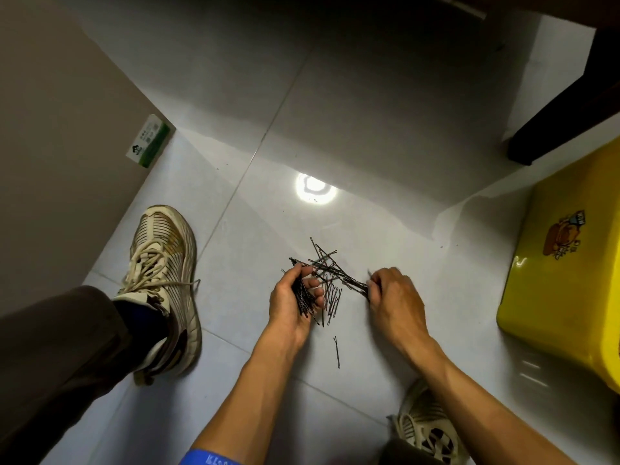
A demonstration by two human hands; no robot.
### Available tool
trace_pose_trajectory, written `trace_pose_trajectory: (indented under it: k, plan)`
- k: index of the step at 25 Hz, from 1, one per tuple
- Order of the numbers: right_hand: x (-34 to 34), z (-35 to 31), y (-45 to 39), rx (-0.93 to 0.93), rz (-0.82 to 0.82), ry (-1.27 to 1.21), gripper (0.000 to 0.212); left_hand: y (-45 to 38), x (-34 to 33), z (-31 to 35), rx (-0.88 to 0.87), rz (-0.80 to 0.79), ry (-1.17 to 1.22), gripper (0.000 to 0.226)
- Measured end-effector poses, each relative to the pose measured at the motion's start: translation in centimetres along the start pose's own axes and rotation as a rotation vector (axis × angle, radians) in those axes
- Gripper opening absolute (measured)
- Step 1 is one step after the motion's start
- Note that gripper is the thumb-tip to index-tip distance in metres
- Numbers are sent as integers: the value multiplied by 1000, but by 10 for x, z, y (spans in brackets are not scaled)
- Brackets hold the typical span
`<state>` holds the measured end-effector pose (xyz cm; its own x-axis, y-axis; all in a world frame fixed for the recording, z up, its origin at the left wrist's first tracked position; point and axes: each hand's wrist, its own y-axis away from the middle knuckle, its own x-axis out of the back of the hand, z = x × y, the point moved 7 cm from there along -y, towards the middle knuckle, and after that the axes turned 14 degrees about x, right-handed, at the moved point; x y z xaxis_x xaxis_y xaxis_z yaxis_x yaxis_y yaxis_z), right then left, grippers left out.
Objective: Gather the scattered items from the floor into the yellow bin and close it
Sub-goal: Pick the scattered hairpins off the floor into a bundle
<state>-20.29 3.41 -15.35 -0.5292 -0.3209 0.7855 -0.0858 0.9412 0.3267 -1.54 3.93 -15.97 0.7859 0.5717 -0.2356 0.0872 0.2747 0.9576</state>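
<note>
A heap of thin black hairpins [323,263] lies on the white tile floor in front of me. My left hand [290,302] is closed around a bundle of these pins, palm up. My right hand [396,297] pinches several more pins at the right edge of the heap. One lone hairpin [337,352] lies apart on the floor, nearer to me, between my forearms. The yellow bin [567,280] stands at the right with its lid down; a cartoon sticker shows on top.
My left shoe [164,280] and trouser leg are planted to the left of the pins, my right shoe [426,427] at the bottom. A green-and-white box [149,140] leans by the left wall. A dark furniture leg [550,129] stands behind the bin.
</note>
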Motion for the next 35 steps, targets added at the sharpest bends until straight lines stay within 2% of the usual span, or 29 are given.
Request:
trace_pose_trajectory:
  k: [3,5,10,12,15,16,19,22,24,26,28,30,32,34,35]
  plan:
    - [-17,-15,2,9,-113,8,42,2,11,7,-23,17,38,21]
    - [-29,-36,-4,74,-174,-48,51,3,16,10,-37,14,55,21]
    - [-33,-76,-42,191,-83,300,74,1,32,13,-45,37,50,20]
    - [-38,-83,-48,263,-101,353,63,-1,38,14,-44,46,45,20]
    - [-42,-91,-48,338,-119,370,24,-4,38,16,-37,61,48,20]
    - [-43,-92,-48,351,-126,405,19,-5,36,17,-33,61,53,19]
    - [-48,-98,-45,401,-195,516,32,-6,33,18,-32,59,84,17]
    - [-50,-103,-42,430,-227,571,33,-7,34,14,-29,69,100,13]
    - [-43,-92,-49,337,-201,417,23,-8,34,11,-32,84,88,11]
    - [-26,-72,-54,146,-139,16,11,-10,31,9,-38,89,80,15]
    - [-12,-63,-45,24,-75,-342,15,-14,21,9,-42,58,91,23]
    - [-6,-74,-31,-5,-84,-573,15,-15,8,7,-25,-12,103,32]
    - [-6,-90,-19,32,-130,-651,11,-14,-3,2,-2,-73,94,36]
    - [0,-97,-17,115,-99,-527,9,-13,-9,-1,1,-92,109,33]
    - [8,-94,-19,137,-27,-449,12,-11,-11,-1,-3,-99,125,30]
